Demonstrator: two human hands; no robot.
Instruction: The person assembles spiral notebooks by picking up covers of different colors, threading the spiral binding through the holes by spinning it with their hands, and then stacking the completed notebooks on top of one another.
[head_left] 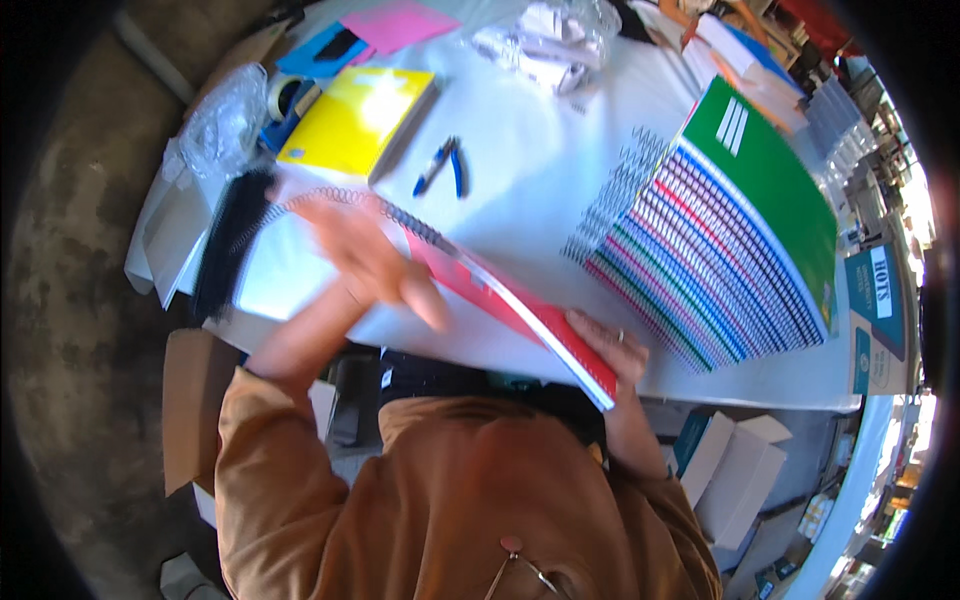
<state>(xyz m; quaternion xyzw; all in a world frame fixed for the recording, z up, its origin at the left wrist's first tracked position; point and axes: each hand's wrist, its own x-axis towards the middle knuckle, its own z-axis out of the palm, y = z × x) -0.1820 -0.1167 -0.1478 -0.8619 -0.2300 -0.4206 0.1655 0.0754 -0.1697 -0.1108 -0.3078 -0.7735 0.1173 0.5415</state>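
Observation:
My right hand (612,345) is closed on the lower right end of a red-covered notebook (520,315), which is tilted on edge above the near side of the table. A dark spiral wire coil (410,222) runs along the notebook's upper left edge, and its loose end arcs out to the left. Beside that loose end is my left hand (355,245), smeared by motion, with its thumb standing apart. Whether its fingers touch the coil cannot be made out. A bundle of black coils (225,250) lies just left of this hand.
Spiral-bound notebooks with a green cover (765,165) on top are stacked at right. Blue-handled cutting pliers (440,168) lie mid-table near a yellow-covered stack (360,115). A blue tape dispenser (290,115) and clear plastic (222,125) sit at left. Open cardboard boxes (735,470) stand below the table edge.

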